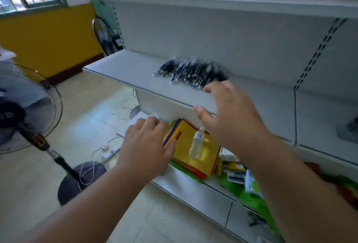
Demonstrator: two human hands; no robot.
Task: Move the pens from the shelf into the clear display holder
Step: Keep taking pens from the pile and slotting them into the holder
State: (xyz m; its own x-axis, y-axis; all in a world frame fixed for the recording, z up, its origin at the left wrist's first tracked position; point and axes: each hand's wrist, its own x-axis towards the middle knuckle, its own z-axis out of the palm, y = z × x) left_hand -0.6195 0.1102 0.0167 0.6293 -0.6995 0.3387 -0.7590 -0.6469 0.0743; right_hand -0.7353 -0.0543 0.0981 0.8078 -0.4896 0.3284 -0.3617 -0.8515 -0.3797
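Observation:
A heap of several dark pens (pixel 190 73) with white tips lies on the white middle shelf (pixel 126 68). My right hand (pixel 230 114) hovers just in front of the heap, fingers spread and loosely bent, holding nothing. My left hand (pixel 147 145) is lower, over the front of the bottom shelf, fingers relaxed and empty. No clear display holder shows in this view. The picture is motion-blurred.
On the bottom shelf (pixel 193 190) lie stacked coloured folders (pixel 195 151) with a small clear bottle (pixel 197 143) on top, plus packets (pixel 234 167) to the right. A standing fan (pixel 25 111) is at the left on the floor, with a power strip (pixel 109 151) nearby.

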